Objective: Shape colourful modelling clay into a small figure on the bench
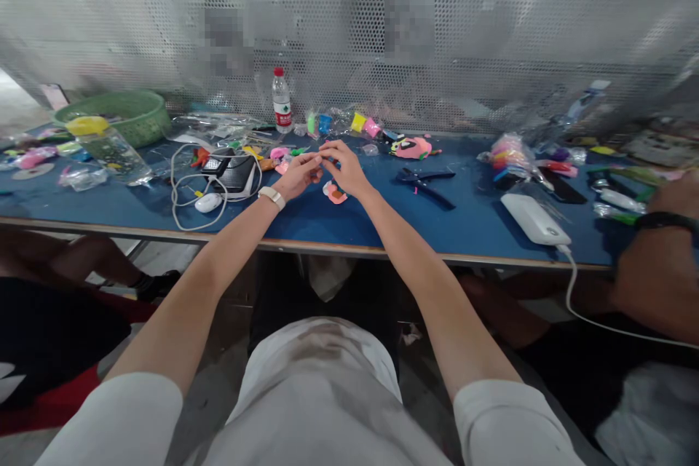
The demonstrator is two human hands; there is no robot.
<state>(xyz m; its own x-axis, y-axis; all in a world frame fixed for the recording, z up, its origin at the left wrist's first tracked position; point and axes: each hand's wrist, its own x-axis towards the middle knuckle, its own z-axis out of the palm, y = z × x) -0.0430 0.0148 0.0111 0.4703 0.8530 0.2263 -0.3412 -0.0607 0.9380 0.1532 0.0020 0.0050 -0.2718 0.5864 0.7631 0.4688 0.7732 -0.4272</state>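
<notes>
Over the blue table (354,226), my left hand (299,175) and my right hand (346,169) meet at the fingertips. The fingers of both hands are pinched together, and whatever they hold is hidden or too small to make out. Just below them on the table lies a small piece of pink, white and brown modelling clay (335,194). Bright pink clay (280,153) sits beyond my left hand. To the right of my right hand rest dark-handled pliers (426,186), apart from it. Behind the pliers is a pink clay figure (411,148) with black and green parts.
A red-capped water bottle (282,103) stands near the perforated metal panel (338,36). Left are a black device (232,171) with white cables, a yellow-lidded jar (112,149) and a green basket (143,116). A white power bank (535,220) and another person's arm (658,269) are right.
</notes>
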